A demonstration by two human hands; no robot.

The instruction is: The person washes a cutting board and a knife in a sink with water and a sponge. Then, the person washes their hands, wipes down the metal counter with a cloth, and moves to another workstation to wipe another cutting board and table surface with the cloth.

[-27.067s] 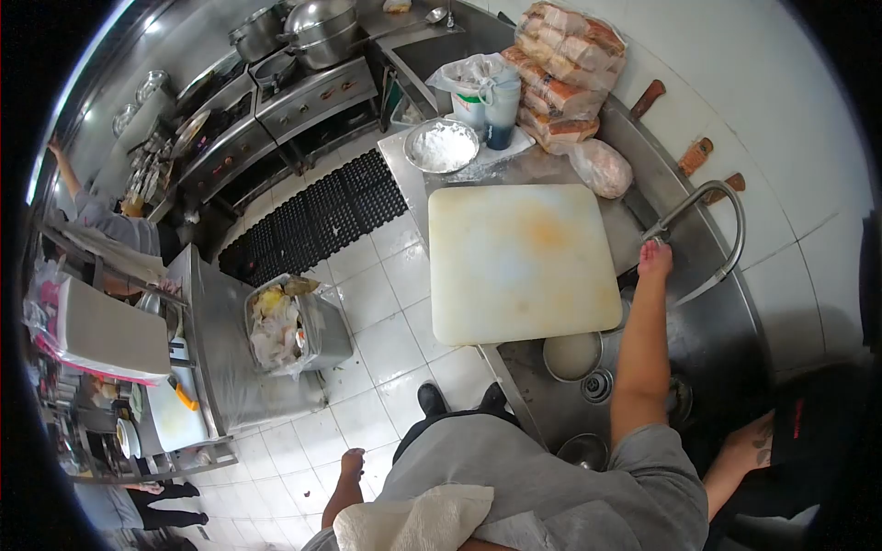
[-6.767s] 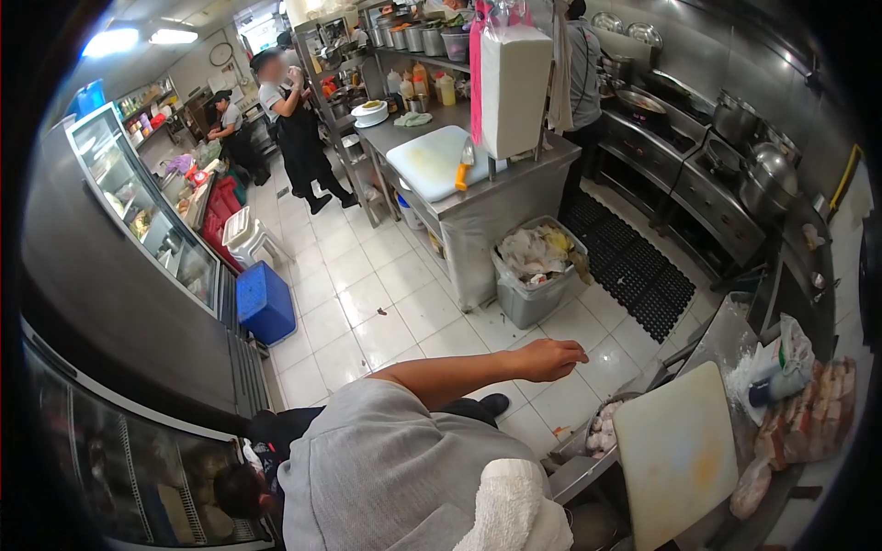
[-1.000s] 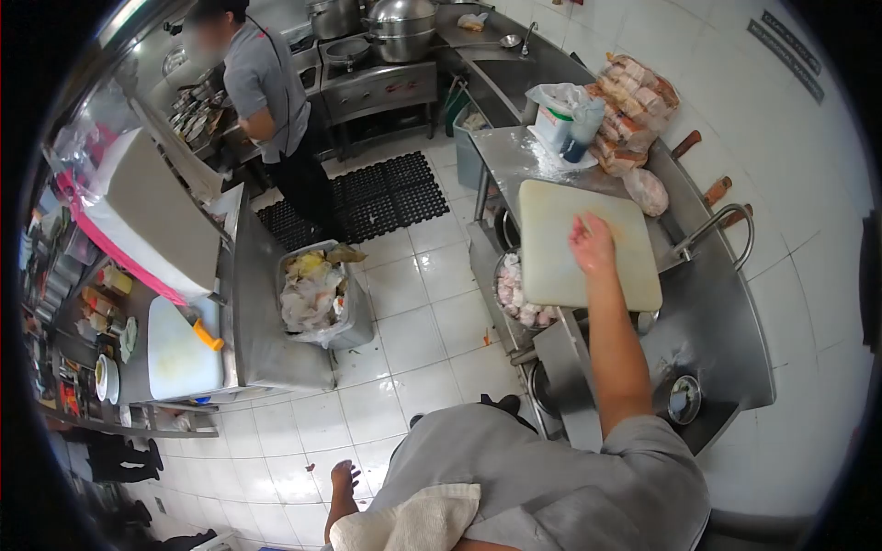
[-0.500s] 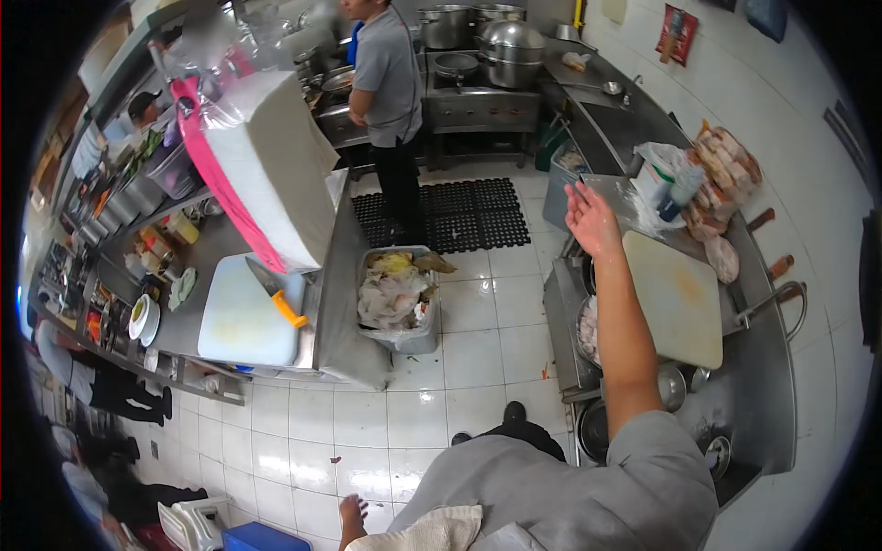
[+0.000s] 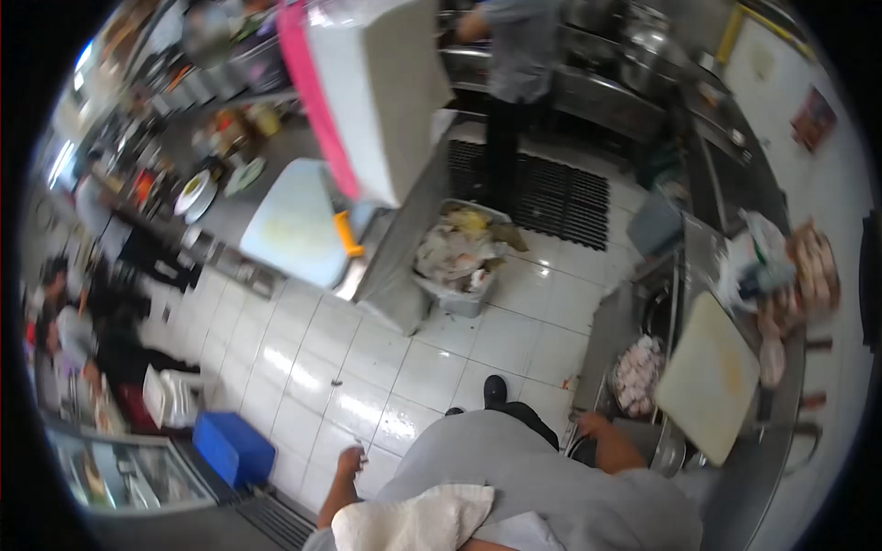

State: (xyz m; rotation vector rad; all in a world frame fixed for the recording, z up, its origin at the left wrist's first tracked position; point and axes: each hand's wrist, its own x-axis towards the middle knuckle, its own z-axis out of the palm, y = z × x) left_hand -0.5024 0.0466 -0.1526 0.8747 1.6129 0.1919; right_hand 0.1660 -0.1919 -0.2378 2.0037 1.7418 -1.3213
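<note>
My left hand (image 5: pixel 349 461) hangs low over the tiled floor, fingers loosely apart with nothing visible in them. By the right counter is my right hand (image 5: pixel 594 426), beside the rim of a dark pot (image 5: pixel 581 449); blur hides whether its fingers grip anything. Just beyond that hand, a metal bowl holds pale pink chopped pieces (image 5: pixel 638 375), apparently raw meat. A cream cutting board (image 5: pixel 709 378) lies on the counter to the right of the bowl. A whitish towel (image 5: pixel 413 519) rests on my clothing at the bottom of the view.
A bin of scraps (image 5: pixel 462 253) stands ahead on the tiles. On the left counter lie a white cutting board (image 5: pixel 299 220) and an orange-handled knife (image 5: pixel 347 234). A co-worker (image 5: pixel 519 55) stands by the stoves. Bagged food (image 5: pixel 808 271) sits far right; a blue crate (image 5: pixel 232 448) is at lower left.
My right arm, stretched out over the right counter before, has drawn back and down beside the pot. The view has swung left, showing more of the lower left. My left hand appears slightly higher.
</note>
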